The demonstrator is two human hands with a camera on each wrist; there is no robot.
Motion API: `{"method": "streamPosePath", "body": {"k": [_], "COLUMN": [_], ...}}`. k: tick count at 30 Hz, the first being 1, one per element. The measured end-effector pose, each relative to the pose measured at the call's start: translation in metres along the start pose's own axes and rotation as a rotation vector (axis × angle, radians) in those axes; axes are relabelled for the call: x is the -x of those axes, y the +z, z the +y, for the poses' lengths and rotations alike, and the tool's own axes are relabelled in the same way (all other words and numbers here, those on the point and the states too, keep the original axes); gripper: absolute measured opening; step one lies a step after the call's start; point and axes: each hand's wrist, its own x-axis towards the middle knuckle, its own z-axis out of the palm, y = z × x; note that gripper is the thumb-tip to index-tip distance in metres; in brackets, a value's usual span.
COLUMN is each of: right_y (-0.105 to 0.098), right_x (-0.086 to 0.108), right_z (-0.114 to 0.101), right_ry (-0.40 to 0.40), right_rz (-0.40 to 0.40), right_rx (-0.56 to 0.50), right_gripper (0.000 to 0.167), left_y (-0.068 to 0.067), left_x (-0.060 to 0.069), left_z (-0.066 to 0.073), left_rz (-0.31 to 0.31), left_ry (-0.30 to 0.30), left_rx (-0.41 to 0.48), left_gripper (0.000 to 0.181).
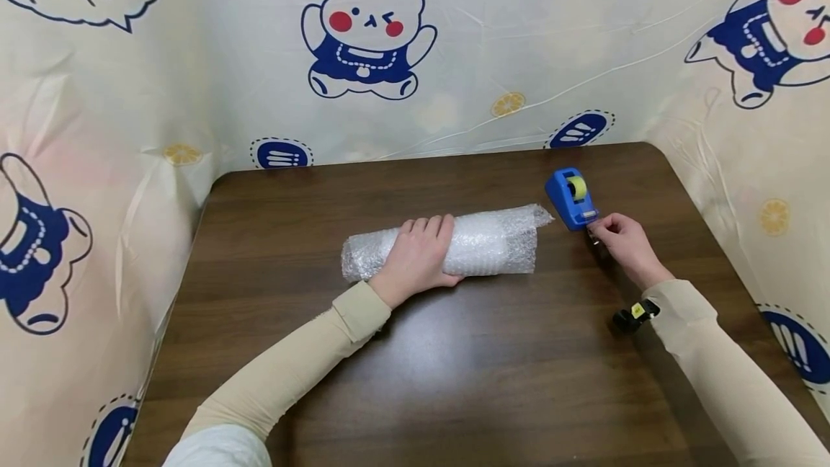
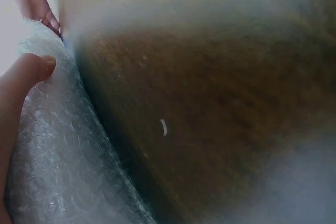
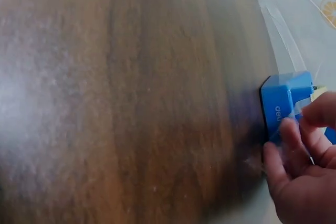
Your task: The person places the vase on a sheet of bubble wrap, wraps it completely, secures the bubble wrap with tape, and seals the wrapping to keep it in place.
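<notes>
A bubble-wrapped roll (image 1: 493, 240) lies across the middle of the table. Its contents cannot be made out through the wrap. My left hand (image 1: 421, 254) grips it from above, thumb on the near side; in the left wrist view the thumb presses along the bubble wrap (image 2: 68, 150). To the right stands a blue tape dispenser (image 1: 565, 200) with a yellowish roll of tape in it. At its front end, my right hand (image 1: 624, 243) pinches a clear strip of tape between thumb and fingers, seen closer in the right wrist view beside the dispenser (image 3: 278, 103).
The brown wooden table (image 1: 415, 388) has a glossy top. Pale cloth (image 1: 480, 56) printed with cartoon bears hangs behind it and along both sides. A small black device (image 1: 632, 317) is strapped at the right wrist.
</notes>
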Motion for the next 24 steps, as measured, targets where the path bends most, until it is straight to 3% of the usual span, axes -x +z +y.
{"method": "streamPosePath", "body": {"k": [13,24], "right_y": [-0.006,-0.023], "right_x": [-0.009,-0.03], "right_z": [-0.007,-0.03], "right_ry": [-0.008,0.207], "right_rz": [-0.056,-0.389], "right_rx": [0.285,0.273], "right_gripper": [0.027,0.029], "left_y": [0.001,0.0], "left_x": [-0.002,-0.001], "left_z": [0.003,-0.001], "left_rz": [0.027,-0.008], "left_ry": [0.019,0.006], "left_rx": [-0.014,-0.006], "left_gripper": [0.107,0.105]}}
